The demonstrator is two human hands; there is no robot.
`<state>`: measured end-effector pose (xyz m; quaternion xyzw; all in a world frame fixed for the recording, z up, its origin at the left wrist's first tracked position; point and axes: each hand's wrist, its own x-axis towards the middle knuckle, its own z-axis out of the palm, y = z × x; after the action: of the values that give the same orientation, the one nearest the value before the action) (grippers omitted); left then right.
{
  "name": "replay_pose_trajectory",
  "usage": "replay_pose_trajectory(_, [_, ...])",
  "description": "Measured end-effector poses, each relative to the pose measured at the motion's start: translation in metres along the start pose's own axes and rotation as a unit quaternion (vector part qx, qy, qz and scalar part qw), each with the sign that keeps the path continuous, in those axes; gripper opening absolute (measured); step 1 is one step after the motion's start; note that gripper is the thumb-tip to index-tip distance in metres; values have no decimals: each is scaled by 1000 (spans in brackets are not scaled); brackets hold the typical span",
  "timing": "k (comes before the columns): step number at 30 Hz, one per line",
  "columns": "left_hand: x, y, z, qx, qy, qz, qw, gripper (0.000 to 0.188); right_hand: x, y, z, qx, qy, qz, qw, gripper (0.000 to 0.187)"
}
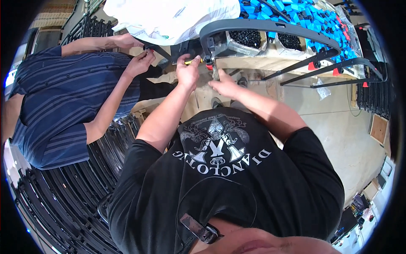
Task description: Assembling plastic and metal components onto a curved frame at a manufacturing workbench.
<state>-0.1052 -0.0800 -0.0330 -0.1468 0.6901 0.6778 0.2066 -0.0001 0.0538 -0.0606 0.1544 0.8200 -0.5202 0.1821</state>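
A black curved tubular frame (270,26) arches across the far side, with a red part (209,67) at its near left end. Close beside that end, my left hand (188,74) is closed; a yellow piece (188,63) shows at its fingers. A thin metal rod (197,100) sticks out below the hand, so it looks like a screwdriver. My right hand (226,86) is closed around a metal tool (215,72), which resembles pliers and reaches up to the frame's end. Its jaws are too small to make out.
At left stands a co-worker in a striped shirt (63,101), hands at a dark bar. Blue plastic parts (296,17) and boxes of small black pieces (245,39) cover the bench beyond. A white sack (169,19) lies far left; stacked black rails (63,203) fill the near left.
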Motion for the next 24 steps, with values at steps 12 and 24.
replay_pose_trajectory(12, [-10,-81,-15,275,33,87,957,34,-1,-18,1,-13,-9,58,998,84])
replay_pose_trajectory(24, [12,-74,-12,67,-11,116,991,23,-5,0,10,316,112,105,936,21])
